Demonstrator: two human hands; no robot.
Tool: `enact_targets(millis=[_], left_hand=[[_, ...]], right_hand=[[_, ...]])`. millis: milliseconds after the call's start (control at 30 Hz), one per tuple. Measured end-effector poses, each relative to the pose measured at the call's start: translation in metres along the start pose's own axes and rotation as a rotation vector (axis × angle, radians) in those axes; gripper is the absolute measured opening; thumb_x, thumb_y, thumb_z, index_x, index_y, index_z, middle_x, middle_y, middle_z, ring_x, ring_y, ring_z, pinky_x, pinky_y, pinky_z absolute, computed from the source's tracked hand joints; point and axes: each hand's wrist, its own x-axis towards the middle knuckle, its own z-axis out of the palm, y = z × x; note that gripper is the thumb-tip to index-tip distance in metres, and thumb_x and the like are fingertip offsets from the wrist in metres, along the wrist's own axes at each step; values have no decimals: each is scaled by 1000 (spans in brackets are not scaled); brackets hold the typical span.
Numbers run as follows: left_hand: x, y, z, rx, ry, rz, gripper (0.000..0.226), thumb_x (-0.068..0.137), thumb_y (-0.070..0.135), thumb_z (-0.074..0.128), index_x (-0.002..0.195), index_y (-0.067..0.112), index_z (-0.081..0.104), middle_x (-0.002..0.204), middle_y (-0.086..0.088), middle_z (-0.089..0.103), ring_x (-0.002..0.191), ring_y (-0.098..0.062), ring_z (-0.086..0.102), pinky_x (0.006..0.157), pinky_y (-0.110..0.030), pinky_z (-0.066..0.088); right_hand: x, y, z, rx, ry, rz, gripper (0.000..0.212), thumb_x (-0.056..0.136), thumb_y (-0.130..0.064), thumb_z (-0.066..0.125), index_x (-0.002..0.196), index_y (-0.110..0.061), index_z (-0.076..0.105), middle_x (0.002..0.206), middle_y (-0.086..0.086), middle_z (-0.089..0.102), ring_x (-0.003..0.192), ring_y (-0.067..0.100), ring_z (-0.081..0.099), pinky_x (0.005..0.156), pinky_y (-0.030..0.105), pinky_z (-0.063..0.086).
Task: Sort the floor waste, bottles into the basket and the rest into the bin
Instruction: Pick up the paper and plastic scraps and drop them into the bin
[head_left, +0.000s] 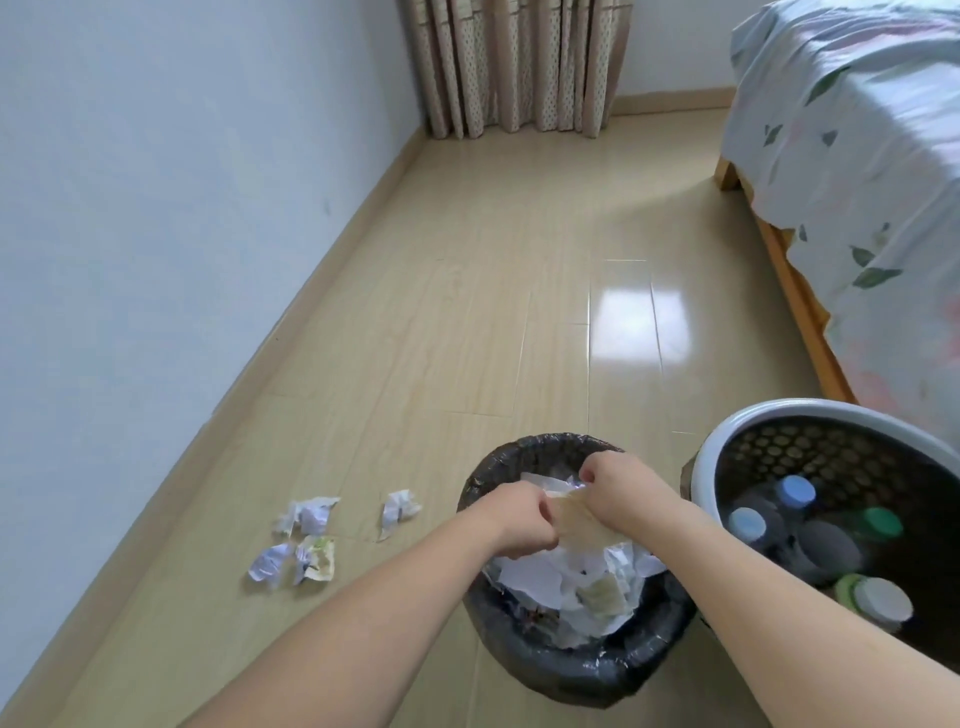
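While both bare forearms reached forward over the bin, the scene stood as follows:

Left hand: the left hand (519, 522) was curled into a fist above the bin, its fingers pinching the near-left edge of a crumpled tan piece of paper (574, 522).

Right hand: the right hand (618, 493) was likewise curled, gripping the far-right edge of the same paper, so the scrap was held between both hands.

Bin: the round black bin lined with a black plastic bag (545, 670) stood on the floor directly under the hands, filled nearly to the rim with crumpled white paper waste (540, 574).

Basket: the round dark mesh basket with a white rim (769, 415) stood just beside the bin on its right, touching or almost touching it; I could not tell which.

Bottles: several plastic bottles (753, 525) stood upright inside the basket, showing blue, green, grey and white caps.

Floor waste: four crumpled scraps of white and printed paper (309, 514) lay on the pale wood-effect floor (467, 322) to the left of the bin, well apart from the basket.

Surroundings: a bed with a leaf-patterned pale sheet (857, 156) stood at the right, a beige patterned curtain (519, 62) hung at the far wall, and a plain pale wall (156, 208) ran along the left.
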Motion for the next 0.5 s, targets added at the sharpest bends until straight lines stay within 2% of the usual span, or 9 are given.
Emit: enact_targets(millis=[100,167,233,300,367,500], left_hand=[[-5,-1,-14,-57,42,3,11,74,14,46,77,12,56,72,-10,52,59,-23,49,55,-27,45],[-8,-8,-31,-129,117,-7,19,76,13,44,84,10,61,77,-12,62,65,-27,58,60,-34,54],[-13,-19,-50,-156,198,-11,26,79,12,45,94,12,67,81,-6,66,76,-26,66,70,-38,59],[-18,-36,-70,-166,285,-11,25,81,14,45,92,15,67,79,-3,66,81,-26,69,72,-40,60],[-23,-61,-91,-152,373,-30,23,83,14,45,90,16,67,79,1,64,83,-24,68,71,-35,58],[-37,-135,-125,-142,500,-133,22,84,14,46,89,16,67,81,3,65,81,-20,65,65,-28,49]], right_hand=[[3,-3,-3,51,68,-14,35,84,-5,44,115,-8,61,111,10,65,103,29,60,86,36,51],[7,-10,-7,74,105,-47,38,86,-4,42,120,-10,58,117,9,62,106,28,57,89,36,49],[12,-26,-11,93,155,-101,40,88,-3,40,123,-10,57,122,9,59,110,27,55,91,35,47],[18,-51,-11,110,219,-175,39,90,-5,41,126,-11,56,126,7,57,112,26,54,92,33,46],[26,-83,-7,123,244,-244,40,91,-6,41,128,-13,55,129,6,55,114,25,52,93,33,45],[45,-153,23,141,179,-350,43,90,-6,41,130,-13,53,129,6,53,115,25,51,89,32,44]])
